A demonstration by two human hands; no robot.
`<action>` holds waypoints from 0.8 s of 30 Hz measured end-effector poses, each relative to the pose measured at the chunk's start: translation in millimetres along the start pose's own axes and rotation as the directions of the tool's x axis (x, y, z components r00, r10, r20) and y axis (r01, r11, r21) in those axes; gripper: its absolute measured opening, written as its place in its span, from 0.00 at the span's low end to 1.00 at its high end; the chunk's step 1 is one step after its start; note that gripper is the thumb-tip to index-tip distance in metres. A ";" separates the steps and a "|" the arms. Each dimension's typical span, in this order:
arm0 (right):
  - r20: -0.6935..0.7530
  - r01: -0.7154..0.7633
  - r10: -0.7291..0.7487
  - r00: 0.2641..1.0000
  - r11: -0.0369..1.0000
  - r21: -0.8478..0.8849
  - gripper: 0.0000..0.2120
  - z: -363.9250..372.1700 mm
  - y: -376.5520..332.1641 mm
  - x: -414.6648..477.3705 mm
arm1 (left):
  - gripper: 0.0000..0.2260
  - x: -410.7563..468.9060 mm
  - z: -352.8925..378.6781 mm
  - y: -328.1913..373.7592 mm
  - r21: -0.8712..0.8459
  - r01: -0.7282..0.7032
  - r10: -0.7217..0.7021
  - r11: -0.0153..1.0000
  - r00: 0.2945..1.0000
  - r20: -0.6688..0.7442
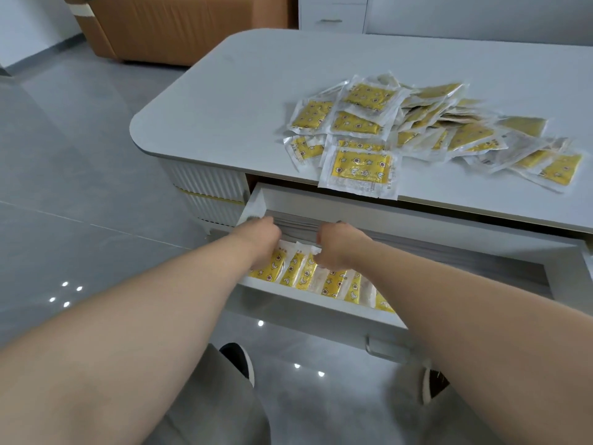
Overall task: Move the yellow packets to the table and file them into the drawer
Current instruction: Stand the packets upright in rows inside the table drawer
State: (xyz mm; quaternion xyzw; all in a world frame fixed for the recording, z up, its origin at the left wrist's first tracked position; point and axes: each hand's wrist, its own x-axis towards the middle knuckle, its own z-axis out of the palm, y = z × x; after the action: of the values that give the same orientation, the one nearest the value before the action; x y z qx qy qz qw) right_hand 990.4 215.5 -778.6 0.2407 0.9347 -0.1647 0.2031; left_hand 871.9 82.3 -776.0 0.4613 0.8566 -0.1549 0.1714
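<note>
Fingers hidden: my left hand (261, 239) and right hand (337, 247), close together, dip among filed packets (333, 282) in drawer (253, 203); grip unreadable. Above, loose pile (417, 123) on table (240, 91).

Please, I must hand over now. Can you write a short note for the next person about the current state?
Hands: left grip and right grip are both down in the open white drawer, on the standing row of filed yellow plastic packets. Fingers hidden, hold unclear.
Done: one row filed along the drawer's front.
Left: the loose pile of yellow packets on the white table remains to file. One packet overhangs its front edge.
</note>
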 end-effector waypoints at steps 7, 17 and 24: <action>0.023 0.071 -0.071 0.997 0.997 -0.006 0.15 -1.9 4.4 -21.3 | 0.28 1.9 -3.0 1.1 0.167 -0.059 0.055 0.984 0.998 0.028; -0.034 -0.038 0.053 0.998 0.941 0.337 0.11 -31.3 33.8 -60.3 | 0.17 -2.3 -26.1 18.9 -0.116 0.099 -0.095 0.988 0.995 0.037; 0.204 -0.265 0.255 0.945 0.233 0.936 0.19 -44.3 47.6 -76.3 | 0.08 -19.5 -101.2 30.5 -0.598 0.118 -0.298 0.793 0.931 -0.211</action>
State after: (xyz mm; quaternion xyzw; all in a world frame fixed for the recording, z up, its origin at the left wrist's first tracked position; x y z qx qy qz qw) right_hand 1062.9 243.7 -715.3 0.4641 0.5950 -0.6545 0.0472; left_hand 892.4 126.9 -680.4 0.3075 0.9245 0.1637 0.1550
